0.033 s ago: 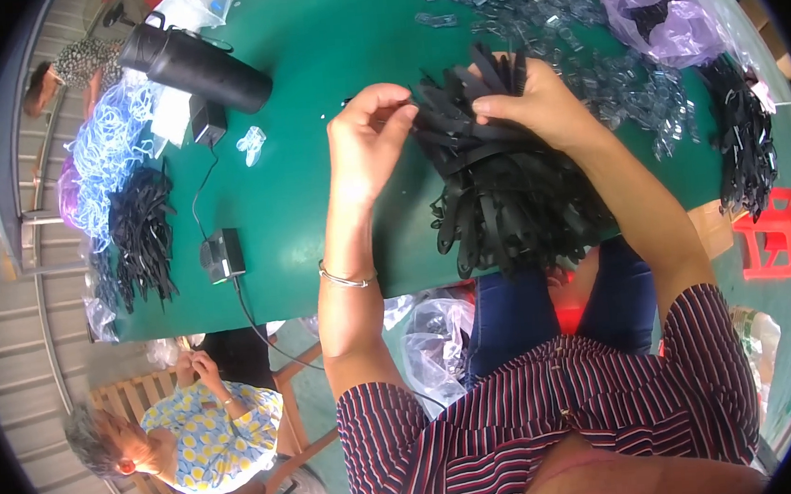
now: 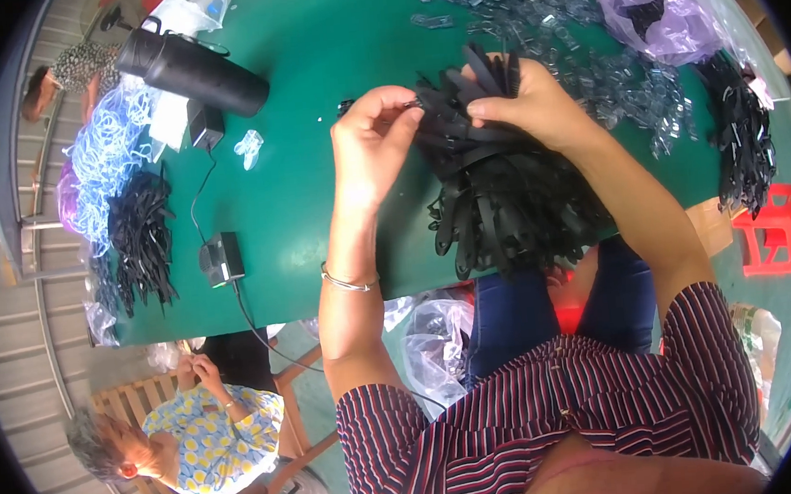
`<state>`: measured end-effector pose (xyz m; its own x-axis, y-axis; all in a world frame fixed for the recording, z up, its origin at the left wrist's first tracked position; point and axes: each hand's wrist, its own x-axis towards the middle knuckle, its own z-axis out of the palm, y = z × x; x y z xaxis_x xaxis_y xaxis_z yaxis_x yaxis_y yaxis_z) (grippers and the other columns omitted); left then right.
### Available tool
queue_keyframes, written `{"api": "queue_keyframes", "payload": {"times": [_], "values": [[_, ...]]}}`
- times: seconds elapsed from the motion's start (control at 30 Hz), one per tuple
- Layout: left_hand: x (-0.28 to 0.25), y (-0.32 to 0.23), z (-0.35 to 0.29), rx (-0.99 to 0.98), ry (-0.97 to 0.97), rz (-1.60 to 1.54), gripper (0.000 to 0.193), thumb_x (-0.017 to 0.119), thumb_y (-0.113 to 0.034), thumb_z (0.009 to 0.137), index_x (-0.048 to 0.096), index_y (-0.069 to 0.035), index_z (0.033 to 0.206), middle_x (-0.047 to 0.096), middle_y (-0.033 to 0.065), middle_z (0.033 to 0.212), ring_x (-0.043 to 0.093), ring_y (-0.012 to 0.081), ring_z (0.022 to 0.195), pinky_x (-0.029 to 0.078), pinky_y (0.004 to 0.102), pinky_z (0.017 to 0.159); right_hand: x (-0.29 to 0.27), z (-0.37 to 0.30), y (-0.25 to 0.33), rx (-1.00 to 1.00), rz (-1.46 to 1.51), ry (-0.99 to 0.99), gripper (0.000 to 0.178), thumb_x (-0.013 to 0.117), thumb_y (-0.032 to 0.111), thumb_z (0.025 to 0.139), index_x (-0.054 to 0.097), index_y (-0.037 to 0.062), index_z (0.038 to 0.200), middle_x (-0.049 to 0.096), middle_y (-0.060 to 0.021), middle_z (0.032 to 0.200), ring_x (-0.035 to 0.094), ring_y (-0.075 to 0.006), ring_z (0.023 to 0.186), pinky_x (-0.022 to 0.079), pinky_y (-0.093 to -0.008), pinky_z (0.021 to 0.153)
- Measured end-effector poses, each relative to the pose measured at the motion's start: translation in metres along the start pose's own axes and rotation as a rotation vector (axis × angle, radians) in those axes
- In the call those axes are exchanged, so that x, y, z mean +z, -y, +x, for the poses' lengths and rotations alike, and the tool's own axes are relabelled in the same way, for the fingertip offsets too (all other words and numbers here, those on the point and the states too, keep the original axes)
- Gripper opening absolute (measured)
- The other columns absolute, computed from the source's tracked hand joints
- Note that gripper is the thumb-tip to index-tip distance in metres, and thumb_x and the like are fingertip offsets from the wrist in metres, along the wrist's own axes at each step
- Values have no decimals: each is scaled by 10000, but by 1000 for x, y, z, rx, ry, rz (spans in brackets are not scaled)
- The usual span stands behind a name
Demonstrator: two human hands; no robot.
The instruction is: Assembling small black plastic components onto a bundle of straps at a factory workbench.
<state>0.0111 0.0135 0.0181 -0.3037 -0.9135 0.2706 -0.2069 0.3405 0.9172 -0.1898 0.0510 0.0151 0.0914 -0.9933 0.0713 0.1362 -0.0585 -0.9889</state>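
Note:
A thick bundle of flat black straps [image 2: 512, 196] hangs over the near edge of the green table, above my lap. My right hand [image 2: 533, 106] is closed round its upper part, thumb lying across the straps, with several ends sticking up past the fingers. Just left of it, my left hand [image 2: 373, 142] pinches the end of one black strap between thumb and fingertips. The exact end in that pinch is mostly hidden by the fingers. A small dark piece [image 2: 345, 107] shows on the table beside the left knuckles.
Clear plastic buckles [image 2: 576, 56] lie heaped beyond my right hand, near a purple plastic bag [image 2: 655, 8] and more black straps [image 2: 745, 140]. At left are a black tumbler [image 2: 201, 72], blue cords [image 2: 114, 158] and a corded black box [image 2: 221, 259]. A co-worker [image 2: 196, 430] sits at lower left.
My left hand has shifted very slightly right and down, still pinching. More of the small dark piece beside it shows. The right hand keeps its grip on the bundle.

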Motion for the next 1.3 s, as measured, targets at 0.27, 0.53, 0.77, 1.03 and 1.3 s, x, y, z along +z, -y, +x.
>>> {"api": "queue_keyframes", "payload": {"times": [0.27, 0.53, 0.77, 1.03, 1.3], "values": [[30, -2, -7, 275, -74, 144, 176, 633, 52, 715, 596, -10, 876, 623, 85, 813, 626, 139, 643, 504, 243, 566, -2, 2, 0, -22, 54, 122, 262, 684, 49, 716, 541, -12, 926, 581, -52, 746, 559, -101, 632, 466, -225, 601], [35, -7, -12, 292, -102, 244, 174, 653, 42, 718, 564, -11, 858, 630, 51, 809, 605, 93, 642, 484, 217, 556, -1, 3, -1, 23, 39, 124, 204, 690, 90, 701, 550, 21, 833, 559, -33, 716, 538, -92, 617, 434, -216, 575], [35, 4, -8, 578, -141, 445, 220, 653, 73, 683, 554, -21, 856, 615, 79, 815, 602, 144, 609, 488, 247, 537, 0, 5, -3, 39, -24, 91, 178, 676, 93, 689, 533, 38, 778, 532, -26, 653, 519, -98, 611, 398, -212, 570], [33, -4, -10, 176, 14, -53, 164, 598, 20, 779, 576, -9, 939, 612, 50, 854, 582, 106, 741, 474, 233, 674, -3, 4, -5, -27, -15, 86, 201, 706, 107, 695, 556, 29, 804, 565, -27, 695, 547, -95, 636, 438, -223, 606], [21, -1, -3, -150, 213, -275, 127, 554, -78, 847, 600, 27, 902, 614, 37, 801, 551, 81, 725, 451, 218, 667, 0, 3, -4, -59, -30, 116, 230, 708, 79, 692, 566, 26, 865, 579, -23, 758, 556, -97, 703, 449, -230, 658]]}}
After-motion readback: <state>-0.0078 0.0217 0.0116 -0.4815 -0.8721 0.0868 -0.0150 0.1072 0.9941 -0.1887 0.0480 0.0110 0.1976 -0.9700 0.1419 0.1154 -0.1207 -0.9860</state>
